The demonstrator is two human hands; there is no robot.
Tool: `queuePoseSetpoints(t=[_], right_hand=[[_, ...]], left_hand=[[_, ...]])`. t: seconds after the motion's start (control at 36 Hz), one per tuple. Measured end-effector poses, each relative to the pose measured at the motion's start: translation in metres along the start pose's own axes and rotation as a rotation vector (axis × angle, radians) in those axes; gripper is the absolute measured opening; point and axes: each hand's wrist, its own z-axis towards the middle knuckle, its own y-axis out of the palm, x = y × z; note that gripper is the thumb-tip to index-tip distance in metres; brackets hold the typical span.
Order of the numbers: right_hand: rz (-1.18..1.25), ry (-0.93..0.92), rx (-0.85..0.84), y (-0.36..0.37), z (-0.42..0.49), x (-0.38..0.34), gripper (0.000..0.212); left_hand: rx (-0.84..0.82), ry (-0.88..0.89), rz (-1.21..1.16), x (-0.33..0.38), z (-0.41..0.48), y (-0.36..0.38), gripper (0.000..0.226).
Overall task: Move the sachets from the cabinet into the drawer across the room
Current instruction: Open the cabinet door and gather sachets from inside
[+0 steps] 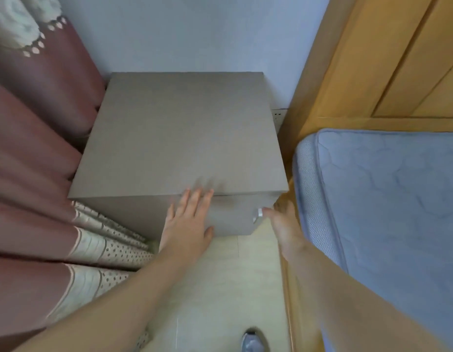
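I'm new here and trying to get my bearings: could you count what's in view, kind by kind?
Bare hands: 2 (left hand, right hand)
Grey-brown square wooden cabinet: 1
Small silver metal knob: 1
Maroon pleated fabric curtain: 1
Blue quilted mattress: 1
Orange-brown wooden panel: 1
Grey shoe: 1
Total: 8

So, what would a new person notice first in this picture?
The grey bedside table fills the middle, against the wall. The left hand lies flat on its drawer front, and the right hand reaches toward the small silver knob. Dark red curtains hang left; a blue mattress lies right.
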Motion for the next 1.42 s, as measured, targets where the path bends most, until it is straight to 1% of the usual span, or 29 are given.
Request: queuePoseSetpoints(t=[0.11, 0.19, 0.28, 0.33, 0.42, 0.5, 0.58, 0.64, 0.69, 0.78, 0.86, 0.94, 1.0, 1.03, 1.08, 1.14, 1.19, 1.22, 1.25, 1.31, 1.36, 1.42], right_hand=[[0.069, 0.007, -0.093, -0.003, 0.023, 0.006, 0.054], [0.061, 0.027, -0.119, -0.007, 0.030, 0.008, 0.049], [0.049, 0.003, -0.115, -0.008, 0.035, 0.009, 0.050], [0.064, -0.010, -0.110, -0.010, 0.036, 0.010, 0.049], [0.018, -0.017, -0.111, -0.015, 0.035, 0.008, 0.045], [-0.011, -0.037, -0.134, -0.017, 0.031, 0.004, 0.046], [-0.059, -0.034, -0.115, -0.017, 0.023, 0.007, 0.041], [-0.126, -0.039, -0.086, -0.022, 0.018, 0.010, 0.040], [-0.202, -0.043, -0.053, -0.028, 0.010, 0.020, 0.043], [-0.283, -0.047, 0.006, -0.040, -0.004, 0.040, 0.036], [-0.273, 0.050, 0.014, -0.052, -0.019, 0.045, 0.034], [-0.329, 0.180, -0.088, -0.062, -0.032, 0.048, 0.038], [-0.435, 0.236, -0.165, -0.065, -0.040, 0.050, 0.038], [-0.483, 0.258, -0.202, -0.065, -0.044, 0.050, 0.039], [-0.518, 0.349, -0.287, -0.061, -0.051, 0.051, 0.038], [-0.588, 0.444, -0.419, -0.052, -0.058, 0.050, 0.031], [-0.738, 0.512, -0.578, -0.038, -0.064, 0.051, 0.023], [-0.815, 0.539, -0.650, -0.031, -0.068, 0.051, 0.022], [-0.877, 0.543, -0.705, -0.022, -0.072, 0.051, 0.023], [-0.961, 0.499, -0.771, -0.003, -0.079, 0.055, 0.033], [-1.008, 0.440, -0.772, 0.018, -0.087, 0.062, 0.039], [-1.034, 0.336, -0.766, 0.040, -0.092, 0.070, 0.036]], left_hand=[[0.023, -0.029, -0.168, 0.002, 0.003, 0.031, 0.074], [0.137, -0.020, -0.378, 0.007, -0.003, 0.048, 0.069], [0.160, -0.132, -0.637, 0.015, -0.007, 0.052, 0.061], [0.167, -0.201, -0.756, 0.021, -0.006, 0.053, 0.063], [0.122, -0.313, -0.911, 0.028, -0.003, 0.058, 0.063], [0.094, -0.407, -1.061, 0.036, 0.002, 0.066, 0.062], [0.057, -0.558, -1.361, 0.046, 0.005, 0.066, 0.057], [-0.017, -0.679, -1.563, 0.049, 0.004, 0.063, 0.053], [-0.078, -0.742, -1.647, 0.048, 0.001, 0.064, 0.054], [-0.115, -0.790, -1.687, 0.049, -0.005, 0.066, 0.059], [-0.114, -0.833, -1.760, 0.056, -0.015, 0.064, 0.071], [-0.068, -0.912, -1.789, 0.066, -0.026, 0.065, 0.082], [-0.028, -0.964, -1.766, 0.070, -0.032, 0.066, 0.085], [-0.012, -0.979, -1.743, 0.071, -0.036, 0.066, 0.083], [0.031, -0.989, -1.688, 0.071, -0.046, 0.069, 0.069], [0.073, -0.989, -1.602, 0.070, -0.060, 0.072, 0.053], [0.093, -0.996, -1.503, 0.067, -0.075, 0.075, 0.045], [0.088, -1.000, -1.464, 0.064, -0.083, 0.076, 0.043], [0.073, -1.004, -1.432, 0.061, -0.090, 0.077, 0.043], [0.034, -1.009, -1.375, 0.052, -0.104, 0.078, 0.040], [0.003, -1.023, -1.322, 0.039, -0.116, 0.078, 0.040], [-0.034, -1.038, -1.287, 0.026, -0.128, 0.078, 0.040]])
